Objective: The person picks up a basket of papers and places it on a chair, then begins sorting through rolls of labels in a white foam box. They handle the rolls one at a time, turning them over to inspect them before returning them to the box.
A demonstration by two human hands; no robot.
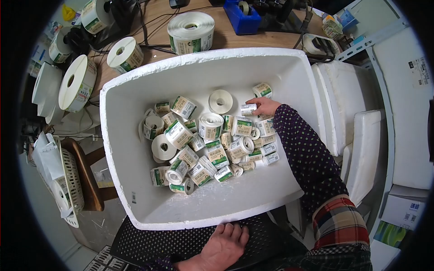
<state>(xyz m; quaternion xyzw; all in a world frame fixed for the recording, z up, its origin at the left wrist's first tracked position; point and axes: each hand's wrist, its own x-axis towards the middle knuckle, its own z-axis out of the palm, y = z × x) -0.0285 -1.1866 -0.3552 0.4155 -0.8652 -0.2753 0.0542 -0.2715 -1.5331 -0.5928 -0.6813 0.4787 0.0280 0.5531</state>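
My right hand point(266, 107) reaches into a white foam box point(203, 223) and is closed on a small roll of labels point(248, 109), near the box's right side. Just beyond it stands another label roll point(262, 90). To its left, a wider roll point(220, 101) shows its hollow core. Many printed label rolls point(179, 133) in green, beige and white lie heaped across the box floor. My left hand point(224, 247) rests outside the box on a black perforated seat point(167, 244), just below the front rim. Its fingers lie loosely extended, holding nothing.
Behind the box, a wooden desk point(153, 34) carries a large label roll point(191, 34), a blue tape dispenser point(242, 18) and cables. More rolls point(77, 83) stand at the left. A cream basket point(70, 180) sits lower left. Foam boxes point(348, 99) stack on the right beside a metal frame.
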